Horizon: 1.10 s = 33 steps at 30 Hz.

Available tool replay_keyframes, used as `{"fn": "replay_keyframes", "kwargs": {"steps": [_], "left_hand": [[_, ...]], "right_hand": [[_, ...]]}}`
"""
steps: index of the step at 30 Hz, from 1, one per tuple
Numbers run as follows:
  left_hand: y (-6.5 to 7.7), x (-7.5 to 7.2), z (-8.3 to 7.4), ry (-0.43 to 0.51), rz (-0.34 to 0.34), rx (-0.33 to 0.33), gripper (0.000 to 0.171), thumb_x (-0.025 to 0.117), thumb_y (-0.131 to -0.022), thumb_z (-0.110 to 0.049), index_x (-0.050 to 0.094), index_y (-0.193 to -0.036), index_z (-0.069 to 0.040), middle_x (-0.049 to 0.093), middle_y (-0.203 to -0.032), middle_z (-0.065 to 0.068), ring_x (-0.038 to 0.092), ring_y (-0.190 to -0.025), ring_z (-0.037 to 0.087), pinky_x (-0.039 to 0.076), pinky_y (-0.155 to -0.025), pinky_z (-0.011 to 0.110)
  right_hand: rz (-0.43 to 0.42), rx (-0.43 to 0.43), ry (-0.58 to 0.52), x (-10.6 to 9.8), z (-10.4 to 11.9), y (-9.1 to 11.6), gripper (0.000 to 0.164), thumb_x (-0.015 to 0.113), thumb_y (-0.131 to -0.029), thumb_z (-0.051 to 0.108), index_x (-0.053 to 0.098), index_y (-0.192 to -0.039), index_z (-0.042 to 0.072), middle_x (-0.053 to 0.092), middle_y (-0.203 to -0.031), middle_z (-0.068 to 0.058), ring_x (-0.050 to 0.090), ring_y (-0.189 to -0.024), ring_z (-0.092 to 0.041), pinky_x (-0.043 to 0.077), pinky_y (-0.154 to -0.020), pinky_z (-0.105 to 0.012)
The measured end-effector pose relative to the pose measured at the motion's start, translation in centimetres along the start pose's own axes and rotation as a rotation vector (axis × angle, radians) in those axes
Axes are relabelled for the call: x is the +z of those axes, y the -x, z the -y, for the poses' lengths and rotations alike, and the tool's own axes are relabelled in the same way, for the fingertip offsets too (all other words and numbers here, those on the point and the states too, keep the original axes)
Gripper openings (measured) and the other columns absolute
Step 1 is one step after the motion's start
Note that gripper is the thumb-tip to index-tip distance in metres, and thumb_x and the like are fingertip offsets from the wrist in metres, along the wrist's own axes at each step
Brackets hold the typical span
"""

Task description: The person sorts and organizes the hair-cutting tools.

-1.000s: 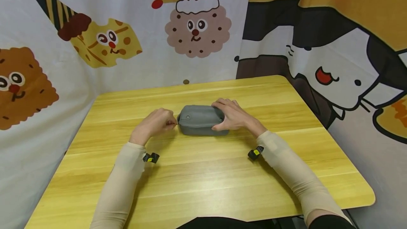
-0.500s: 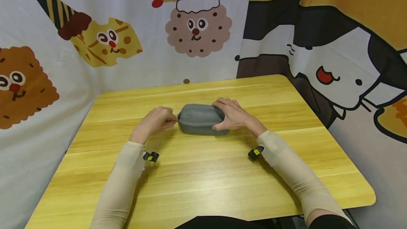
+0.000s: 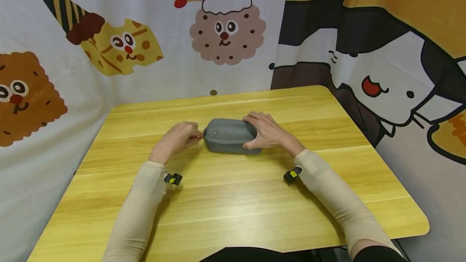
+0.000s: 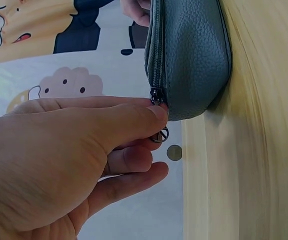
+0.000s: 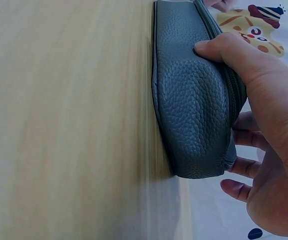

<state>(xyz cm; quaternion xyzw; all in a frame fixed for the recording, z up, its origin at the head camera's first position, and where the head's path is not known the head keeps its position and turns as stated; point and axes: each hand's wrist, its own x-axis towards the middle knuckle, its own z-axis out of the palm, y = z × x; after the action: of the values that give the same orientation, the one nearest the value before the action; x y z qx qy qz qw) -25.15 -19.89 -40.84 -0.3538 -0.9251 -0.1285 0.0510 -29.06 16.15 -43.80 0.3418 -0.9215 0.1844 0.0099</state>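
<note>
A grey pebbled-leather zip pouch [image 3: 229, 136] lies on the table, its long side across my view. My left hand [image 3: 178, 140] is at its left end. In the left wrist view, thumb and index finger pinch the zipper pull [image 4: 157, 95], and a small metal ring [image 4: 160, 135] shows below the thumb. The zipper [image 4: 158, 45] runs along the pouch from there, its teeth together. My right hand [image 3: 267, 130] grips the pouch's right end. Its thumb presses into the near side in the right wrist view, while the other fingers reach round the far side, partly hidden.
The wooden table [image 3: 225, 205] has a light yellow grain and rounded corners. Behind it hangs a white curtain [image 3: 171, 51] with cartoon prints, and another printed curtain [image 3: 400, 51] hangs at the right. Small black cameras sit at both wrists.
The left hand has risen slightly at the pouch's left end, and its fingertips now pinch the pull. The right hand and the pouch stay almost in place.
</note>
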Motion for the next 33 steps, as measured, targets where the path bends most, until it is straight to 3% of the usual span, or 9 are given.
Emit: {"fn": "replay_keyframes", "kwargs": {"steps": [6,16,24,33], "left_hand": [[0.0,0.0,0.1,0.027,-0.001,0.012,0.015,0.078,-0.105,0.0,0.088,-0.097,-0.008,0.056,-0.076,0.003,0.046,-0.069,0.012,0.041,-0.064,0.025],[0.4,0.0,1.3,0.185,0.012,0.07,0.014,0.079,-0.103,0.002,0.09,-0.111,-0.001,0.064,-0.081,0.004,0.052,-0.072,0.008,0.048,-0.067,0.022],[0.3,-0.1,1.4,0.194,0.018,0.066,0.015,0.078,-0.103,0.003,0.09,-0.111,-0.002,0.064,-0.081,0.004,0.057,-0.072,0.009,0.051,-0.066,0.022],[0.3,0.0,0.9,0.328,0.077,0.053,0.017,0.079,-0.104,0.001,0.089,-0.117,-0.001,0.068,-0.087,0.003,0.059,-0.078,0.007,0.055,-0.072,0.02]], "right_hand": [[-0.001,0.001,0.009,-0.1,0.1,-0.1,0.101,0.089,-0.084,0.064,0.057,-0.163,0.011,0.059,-0.16,-0.013,0.061,-0.139,-0.04,0.046,-0.112,-0.065],[0.03,0.033,0.043,0.0,0.5,-0.1,0.113,0.086,-0.082,0.07,0.05,-0.169,0.008,0.054,-0.162,-0.015,0.055,-0.143,-0.042,0.044,-0.116,-0.065],[0.027,0.03,0.019,0.1,0.4,-0.1,0.116,0.087,-0.081,0.073,0.049,-0.169,0.009,0.052,-0.163,-0.014,0.053,-0.145,-0.041,0.043,-0.117,-0.064],[0.023,0.018,0.021,0.2,0.3,-0.3,0.118,0.089,-0.079,0.075,0.051,-0.168,0.008,0.053,-0.163,-0.014,0.053,-0.146,-0.041,0.043,-0.117,-0.064]]}}
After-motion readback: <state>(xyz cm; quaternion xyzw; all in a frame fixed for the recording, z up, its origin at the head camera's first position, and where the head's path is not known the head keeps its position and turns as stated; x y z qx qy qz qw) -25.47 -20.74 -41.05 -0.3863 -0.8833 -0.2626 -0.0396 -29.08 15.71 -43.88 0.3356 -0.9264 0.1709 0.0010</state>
